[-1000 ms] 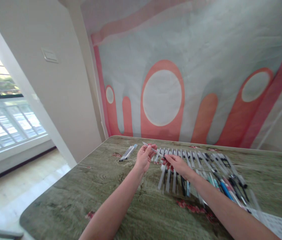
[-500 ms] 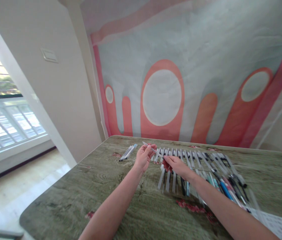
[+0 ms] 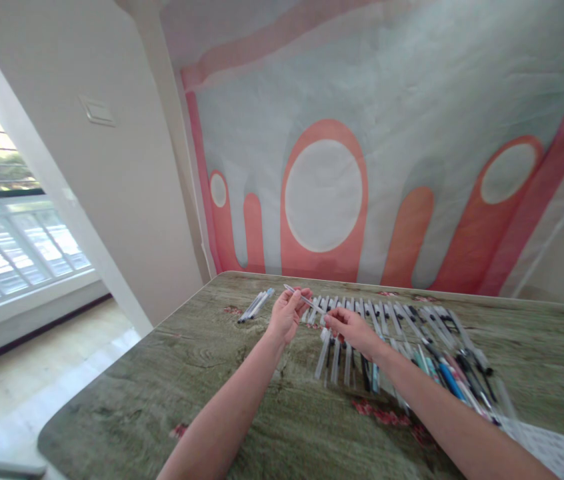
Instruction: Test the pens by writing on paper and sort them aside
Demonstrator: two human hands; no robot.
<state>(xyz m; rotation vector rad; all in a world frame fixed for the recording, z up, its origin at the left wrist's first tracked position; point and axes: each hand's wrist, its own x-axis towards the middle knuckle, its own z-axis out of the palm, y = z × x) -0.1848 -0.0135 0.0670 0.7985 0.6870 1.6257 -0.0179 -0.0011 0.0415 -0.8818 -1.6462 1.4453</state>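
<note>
The left hand point(image 3: 286, 317) pinches a slim pen point(image 3: 317, 307) slanting above the table point(image 3: 162, 380), and the right hand point(image 3: 352, 329) grips its lower end, where detail is too small to make out. Rows of pens point(image 3: 385, 320) lie beyond and beneath the right arm; a small bundle point(image 3: 256, 306) rests left of the left hand.

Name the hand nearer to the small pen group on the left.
Left. The left hand is just to the right of the small pen group; the right hand is farther right, beyond the left hand.
</note>
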